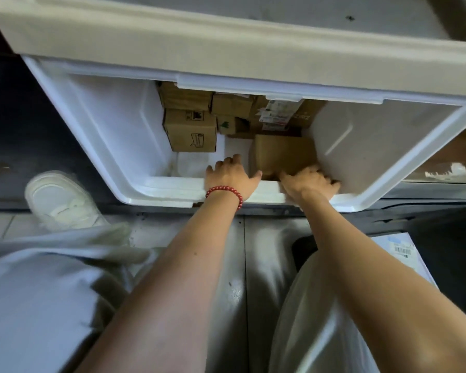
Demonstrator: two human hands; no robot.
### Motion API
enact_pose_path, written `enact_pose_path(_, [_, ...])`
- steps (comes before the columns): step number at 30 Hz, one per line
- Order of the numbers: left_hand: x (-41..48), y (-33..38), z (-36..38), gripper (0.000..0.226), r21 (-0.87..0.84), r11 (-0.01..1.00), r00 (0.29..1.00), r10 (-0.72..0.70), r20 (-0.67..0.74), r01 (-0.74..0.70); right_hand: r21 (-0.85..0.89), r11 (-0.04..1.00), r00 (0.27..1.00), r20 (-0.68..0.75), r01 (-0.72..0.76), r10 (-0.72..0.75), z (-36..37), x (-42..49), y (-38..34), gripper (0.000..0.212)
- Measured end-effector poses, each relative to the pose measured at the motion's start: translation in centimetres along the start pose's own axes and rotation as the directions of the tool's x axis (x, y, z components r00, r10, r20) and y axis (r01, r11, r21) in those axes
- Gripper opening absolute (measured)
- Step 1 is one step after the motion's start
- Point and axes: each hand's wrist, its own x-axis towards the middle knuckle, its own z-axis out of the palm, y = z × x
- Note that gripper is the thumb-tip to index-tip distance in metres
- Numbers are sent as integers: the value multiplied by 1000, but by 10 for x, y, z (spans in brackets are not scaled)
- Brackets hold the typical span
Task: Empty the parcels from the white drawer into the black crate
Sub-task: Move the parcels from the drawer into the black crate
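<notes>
Parcel (283, 154), plain brown, lies at the drawer's (156, 184) front right, between both hands. Left hand (232, 176) lies spread beside it, thumb touching its left side. Right hand (310, 181), blurred, curls round its near right corner.

white drawer (113, 125) roomy at left, cardboard boxes (190, 130) crowding back, cabinet (226, 49) overhanging
</notes>
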Motion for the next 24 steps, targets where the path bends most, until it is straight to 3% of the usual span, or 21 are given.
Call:
enact_pose_path(5, [0, 1, 3, 68, -45, 999, 999, 4, -44, -6, 2, 996, 996, -4, 89, -89, -5, 2, 4, 85])
enact_pose_path(9, [3, -2, 4, 96, -106, 988, 992, -118, -32, 114, 40, 976, 974, 67, 216, -218, -4, 4, 7, 73])
enact_pose_path(12, [9, -4, 3, 115, -166, 970, 984, -171, 43, 176, 79, 963, 956, 124, 258, -266, -5, 4, 8, 69])
enact_pose_path(15, [15, -6, -5, 122, -271, 932, 961, -188, 204, 240, 189, 944, 939, 163, 272, -303, -10, 4, 13, 63])
enact_pose_path(18, [20, -11, -15, 122, -581, 740, 925, -151, 349, 340, 419, 877, 940, 133, 234, -315, -14, 5, 19, 58])
enact_pose_path(21, [19, -15, -17, 115, -778, 573, 965, -116, 235, 258, 555, 810, 945, 122, 187, -302, -17, -3, 23, 60])
enact_pose_path(24, [8, -19, -20, 85, -902, 401, 987, -93, 131, 158, 697, 703, 946, 119, 137, -302, -21, -19, 20, 61])
